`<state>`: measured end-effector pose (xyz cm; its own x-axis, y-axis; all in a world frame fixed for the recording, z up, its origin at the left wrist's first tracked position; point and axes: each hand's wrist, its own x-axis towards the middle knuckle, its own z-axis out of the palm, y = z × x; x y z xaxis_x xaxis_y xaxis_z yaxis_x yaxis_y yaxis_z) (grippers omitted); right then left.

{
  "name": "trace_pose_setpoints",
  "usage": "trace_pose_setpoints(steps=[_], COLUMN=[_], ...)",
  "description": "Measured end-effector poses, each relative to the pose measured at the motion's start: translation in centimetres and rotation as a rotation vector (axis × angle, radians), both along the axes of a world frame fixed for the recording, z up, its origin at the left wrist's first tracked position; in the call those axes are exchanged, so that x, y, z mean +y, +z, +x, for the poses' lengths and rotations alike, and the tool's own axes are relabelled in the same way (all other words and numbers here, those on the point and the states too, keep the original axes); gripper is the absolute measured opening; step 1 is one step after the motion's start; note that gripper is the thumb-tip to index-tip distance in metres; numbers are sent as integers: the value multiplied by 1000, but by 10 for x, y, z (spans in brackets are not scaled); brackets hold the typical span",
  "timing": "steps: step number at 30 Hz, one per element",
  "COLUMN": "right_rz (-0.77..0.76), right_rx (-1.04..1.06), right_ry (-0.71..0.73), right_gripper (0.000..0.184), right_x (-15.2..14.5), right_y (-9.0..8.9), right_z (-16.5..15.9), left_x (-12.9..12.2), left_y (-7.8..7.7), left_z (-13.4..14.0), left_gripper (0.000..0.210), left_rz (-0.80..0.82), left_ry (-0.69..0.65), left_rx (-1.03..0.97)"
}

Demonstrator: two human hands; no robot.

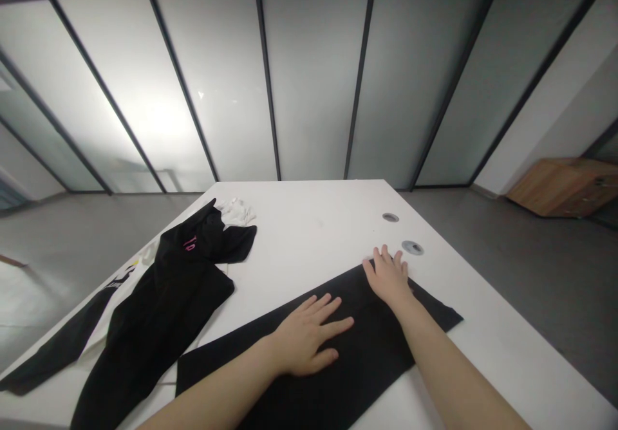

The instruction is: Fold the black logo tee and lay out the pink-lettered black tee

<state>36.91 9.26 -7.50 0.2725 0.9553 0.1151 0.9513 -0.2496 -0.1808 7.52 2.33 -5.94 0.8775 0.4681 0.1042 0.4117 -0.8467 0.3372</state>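
Frosted panels in dark frames behind a white bench. On it, black cloth, spread nearly flat. Lies under left grip partway along its far edge, and under right grip at its far corner, fingertips just past it, near a round grommet. Fingers fanned wide on both. Farther left, rumpled black garment with pink lettering, beside bunched white fabric.
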Motion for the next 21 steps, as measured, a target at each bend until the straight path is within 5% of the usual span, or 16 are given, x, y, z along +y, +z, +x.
trace_pose_setpoints(steps=[12, 21], right_rz=[242, -173], right_rx=[343, 464], right_ry=[603, 743], right_gripper=[42, 49], right_x=[-31, -39], right_y=[36, 51], right_z=[-48, -50], left_x=[28, 110], left_y=[-11, -19], left_z=[6, 18], left_gripper=[59, 55], left_rz=[102, 139], left_ry=[42, 310], left_rx=[49, 97])
